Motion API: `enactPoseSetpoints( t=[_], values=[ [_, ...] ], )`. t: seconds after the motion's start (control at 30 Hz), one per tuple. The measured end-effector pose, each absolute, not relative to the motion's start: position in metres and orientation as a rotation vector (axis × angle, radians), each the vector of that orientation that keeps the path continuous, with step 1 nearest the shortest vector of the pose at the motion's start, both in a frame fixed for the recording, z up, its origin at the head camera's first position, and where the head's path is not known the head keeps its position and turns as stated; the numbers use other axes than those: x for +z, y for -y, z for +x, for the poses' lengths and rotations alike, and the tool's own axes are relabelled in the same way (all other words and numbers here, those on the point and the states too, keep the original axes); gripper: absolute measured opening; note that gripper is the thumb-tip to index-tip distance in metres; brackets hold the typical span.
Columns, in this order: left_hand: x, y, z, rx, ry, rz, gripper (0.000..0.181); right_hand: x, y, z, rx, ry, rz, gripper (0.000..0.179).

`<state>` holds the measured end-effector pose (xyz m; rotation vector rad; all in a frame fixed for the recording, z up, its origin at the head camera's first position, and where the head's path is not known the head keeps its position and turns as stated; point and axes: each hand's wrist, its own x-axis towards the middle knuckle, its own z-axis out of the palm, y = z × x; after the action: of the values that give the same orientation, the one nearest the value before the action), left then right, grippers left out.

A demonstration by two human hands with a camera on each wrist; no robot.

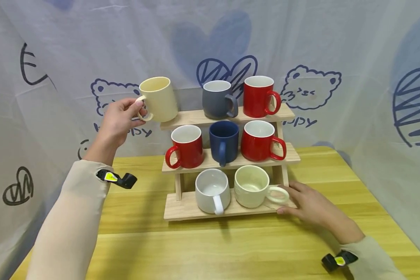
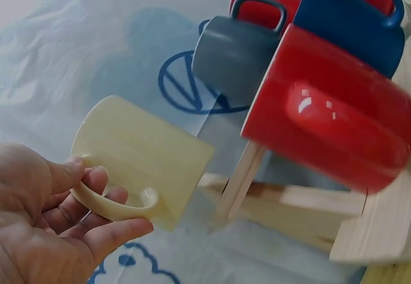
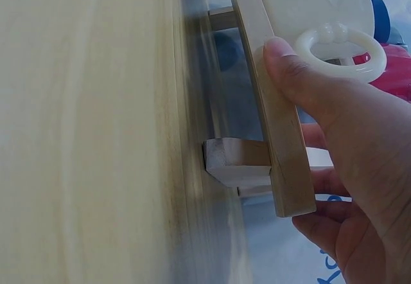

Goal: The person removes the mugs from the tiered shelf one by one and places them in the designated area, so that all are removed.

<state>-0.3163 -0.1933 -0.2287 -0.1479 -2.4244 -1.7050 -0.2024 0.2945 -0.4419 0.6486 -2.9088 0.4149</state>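
"Shelf [image 1: 177,208] first: what was it, and was anyone touching it?"

"It was pale wood with three tiers, standing on a yellow-brown table [image 1: 143,249]. A person's right hand [image 1: 311,206] gripped the right end of the bottom board, thumb against the front edge and fingers round behind."

"And the left hand [image 1: 120,116]?"

"It pinched a cream mug [image 1: 162,103] by the handle, between thumb and fingers. That mug was at the left end of the top tier, tilted slightly, its handle to the left. I could not tell whether its base touched the board."

"What else was up there?"

"A gray mug [image 1: 213,102], well apart from the cream one, then a tall red mug [image 1: 256,99] at the right."

"And lower down?"

"The middle tier held, from left to right, a red mug with its handle turned left [image 1: 191,149], a blue mug [image 1: 215,146] with its handle facing the viewer, and a red mug with its handle turned right [image 1: 253,144]. On the bottom tier stood a white mug [image 1: 203,196] and, just beside it, a pale yellow-green mug [image 1: 246,192], its handle near the right hand."

"The background?"

"A whitish cloth [image 1: 143,46] printed with blue hearts and line-drawn bears."
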Motion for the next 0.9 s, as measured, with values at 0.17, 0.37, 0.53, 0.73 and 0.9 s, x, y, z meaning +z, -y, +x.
enactPoseSetpoints(
  t=[0.17,0.37,0.53,0.73,0.9],
  values=[
    [-0.233,0.215,-0.306,-1.753,2.365,-0.170,0.047,-0.442,-0.294,-0.202,0.417,2.898,0.661,0.081],
    [-0.240,0.235,-0.296,-1.859,2.267,-0.197,0.042,-0.442,-0.294,-0.202,0.428,2.908,0.652,0.081],
    [-0.248,0.247,-0.287,-1.856,2.274,-0.190,0.043,-0.441,-0.295,-0.202,0.423,2.908,0.642,0.082],
    [-0.263,0.261,-0.276,-1.821,2.284,-0.169,0.042,-0.441,-0.294,-0.202,0.426,2.899,0.661,0.081],
    [-0.281,0.266,-0.271,-1.842,2.276,-0.143,0.045,-0.441,-0.294,-0.202,0.430,2.899,0.653,0.081]
  ],
)
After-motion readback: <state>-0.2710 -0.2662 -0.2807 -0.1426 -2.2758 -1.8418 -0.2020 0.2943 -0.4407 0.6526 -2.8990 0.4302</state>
